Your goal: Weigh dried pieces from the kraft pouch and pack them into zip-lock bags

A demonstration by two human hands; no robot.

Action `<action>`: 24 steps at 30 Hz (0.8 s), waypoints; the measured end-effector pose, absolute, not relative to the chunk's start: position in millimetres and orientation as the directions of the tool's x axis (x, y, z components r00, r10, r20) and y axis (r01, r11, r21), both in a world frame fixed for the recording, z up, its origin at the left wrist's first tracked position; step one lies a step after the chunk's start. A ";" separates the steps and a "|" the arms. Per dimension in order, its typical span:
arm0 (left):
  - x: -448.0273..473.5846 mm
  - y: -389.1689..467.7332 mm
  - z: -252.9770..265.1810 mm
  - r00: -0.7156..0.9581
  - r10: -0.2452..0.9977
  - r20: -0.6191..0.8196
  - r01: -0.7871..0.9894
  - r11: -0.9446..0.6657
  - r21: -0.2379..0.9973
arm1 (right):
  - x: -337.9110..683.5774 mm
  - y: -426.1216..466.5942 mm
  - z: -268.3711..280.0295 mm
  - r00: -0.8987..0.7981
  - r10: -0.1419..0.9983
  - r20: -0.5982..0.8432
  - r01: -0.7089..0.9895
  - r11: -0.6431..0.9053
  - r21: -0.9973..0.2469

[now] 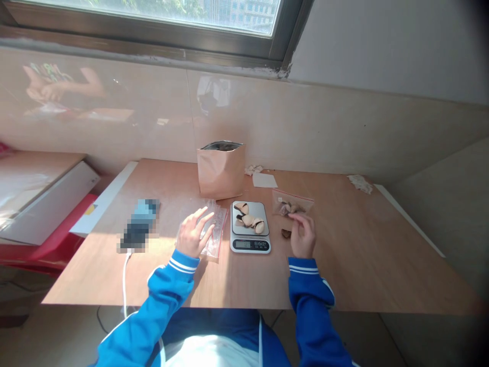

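My left hand (194, 233) is palm down with its fingers spread, over a stack of clear plastic zip bags (217, 232). My right hand (303, 235) has its fingers bent together, the tips at the lower edge of a zip bag (303, 203) with brownish pieces inside; whether anything is between them is hidden. Next to that hand lies a small dark brown piece (286, 233). Between the hands stands a white kitchen scale (250, 246), its display lit but too small to read surely. Several pale tan pieces with dark edges (248, 220) rest on its plate.
Behind the scale a brown kraft pouch (221, 173) stands upright, its top open. Beside it are a white paper square (265, 180) and a crumpled tissue (254, 169). A blurred-out phone (139, 227) with a white cable (124, 278) lies left. Another crumpled tissue (359, 184) lies far right.
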State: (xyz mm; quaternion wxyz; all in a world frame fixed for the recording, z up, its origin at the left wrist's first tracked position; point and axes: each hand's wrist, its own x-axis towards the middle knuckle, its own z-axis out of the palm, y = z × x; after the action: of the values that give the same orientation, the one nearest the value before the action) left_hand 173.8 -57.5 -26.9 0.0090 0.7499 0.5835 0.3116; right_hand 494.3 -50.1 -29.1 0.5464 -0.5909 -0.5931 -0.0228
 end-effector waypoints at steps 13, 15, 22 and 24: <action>179.8 62.1 101.5 -0.265 0.687 0.676 0.747 -0.297 0.594 | 353.9 88.4 104.4 -0.661 0.618 0.427 0.653 0.753 -0.079; 178.7 84.4 103.3 -0.246 0.721 0.648 0.745 -0.287 0.602 | 353.5 85.5 99.5 -0.649 0.607 0.459 0.662 0.748 -0.054; 179.6 96.0 88.1 -0.125 0.900 0.417 0.743 -0.193 0.640 | 357.6 83.4 112.2 -0.584 0.645 0.493 0.718 0.694 -0.058; 182.0 76.7 87.2 -0.144 0.906 0.398 0.725 -0.177 0.666 | 361.3 74.4 121.8 -0.634 0.658 0.406 0.705 0.708 -0.046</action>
State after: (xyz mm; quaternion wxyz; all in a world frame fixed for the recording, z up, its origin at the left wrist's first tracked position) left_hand 182.0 76.7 87.2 0.1091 0.6452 0.6320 0.4152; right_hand 361.3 74.4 121.8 0.2004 -0.3778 -0.9021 -0.0583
